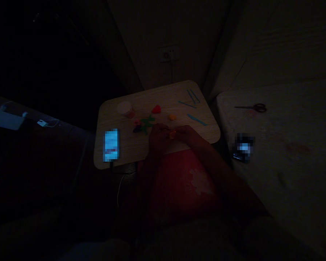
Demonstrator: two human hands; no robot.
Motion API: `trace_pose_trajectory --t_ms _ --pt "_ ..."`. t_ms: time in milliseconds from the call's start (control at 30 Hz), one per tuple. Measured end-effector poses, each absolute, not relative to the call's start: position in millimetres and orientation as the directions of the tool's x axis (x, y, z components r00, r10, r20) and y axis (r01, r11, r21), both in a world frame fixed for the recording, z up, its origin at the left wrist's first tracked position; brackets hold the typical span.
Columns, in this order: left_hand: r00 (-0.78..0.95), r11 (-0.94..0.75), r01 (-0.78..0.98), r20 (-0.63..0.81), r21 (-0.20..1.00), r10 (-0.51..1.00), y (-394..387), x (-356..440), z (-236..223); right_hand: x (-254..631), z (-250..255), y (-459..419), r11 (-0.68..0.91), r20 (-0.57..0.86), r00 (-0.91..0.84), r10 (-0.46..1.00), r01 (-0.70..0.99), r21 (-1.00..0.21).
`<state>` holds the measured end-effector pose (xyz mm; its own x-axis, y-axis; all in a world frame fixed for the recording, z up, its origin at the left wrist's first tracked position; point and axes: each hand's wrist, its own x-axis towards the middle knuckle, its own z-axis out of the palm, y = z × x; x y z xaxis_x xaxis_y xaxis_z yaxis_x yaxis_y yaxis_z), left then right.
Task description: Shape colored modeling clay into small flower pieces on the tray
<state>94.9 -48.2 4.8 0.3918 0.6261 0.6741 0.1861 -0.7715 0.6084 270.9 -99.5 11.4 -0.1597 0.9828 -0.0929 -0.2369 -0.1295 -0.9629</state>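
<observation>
Two bare hands meet over a pale table in a very dark room, to the right of a branching green piece and slightly nearer the wearer. The left hand and the right hand both seem to pinch a small orange piece between them; the gloom hides which fingers press it.

Just left of the green piece lie a pink piece and a dark blue piece. Near its far side, to the right, is a red piece, and farther right an orange lump. Well to its right are three thin sticks and a broader blue tool, all untouched. A round tub stands beyond it to the left; a lit phone, screen blurred, lies left and nearer.

The work looks partway along: the green piece seems already shaped, the orange piece in hand unfinished, and the orange lump little worked. Whether the pieces left of the hands are joined cannot be told.
</observation>
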Motion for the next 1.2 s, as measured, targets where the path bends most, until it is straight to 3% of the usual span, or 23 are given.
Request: trace_pose_trajectory --t_ms 233,400,800,1000,1200 --pt "0.34 -0.773 0.216 0.696 0.597 0.633 -46.5 94.8 5.8 272.5 15.9 -99.3 -0.171 -0.129 -0.158 0.979 -0.288 -0.942" --pt "0.402 -0.75 0.287 0.636 0.596 0.659 -49.5 93.5 7.0 272.7 14.6 -97.6 -0.153 -0.119 -0.145 0.982 -0.253 -0.955" --pt "0.441 -0.806 0.325 0.674 0.495 0.592 -45.3 92.4 1.0 269.7 9.3 -94.7 -0.115 -0.087 -0.142 0.986 -0.207 -0.971" --pt "0.42 -0.788 0.322 0.667 0.525 0.616 -48.0 92.6 4.0 269.5 13.9 -95.2 -0.128 -0.106 -0.134 0.985 -0.168 -0.977" --pt "0.404 -0.752 0.267 0.639 0.602 0.655 -48.2 92.2 3.7 270.7 16.6 -98.6 -0.151 -0.108 -0.186 0.977 -0.235 -0.96"
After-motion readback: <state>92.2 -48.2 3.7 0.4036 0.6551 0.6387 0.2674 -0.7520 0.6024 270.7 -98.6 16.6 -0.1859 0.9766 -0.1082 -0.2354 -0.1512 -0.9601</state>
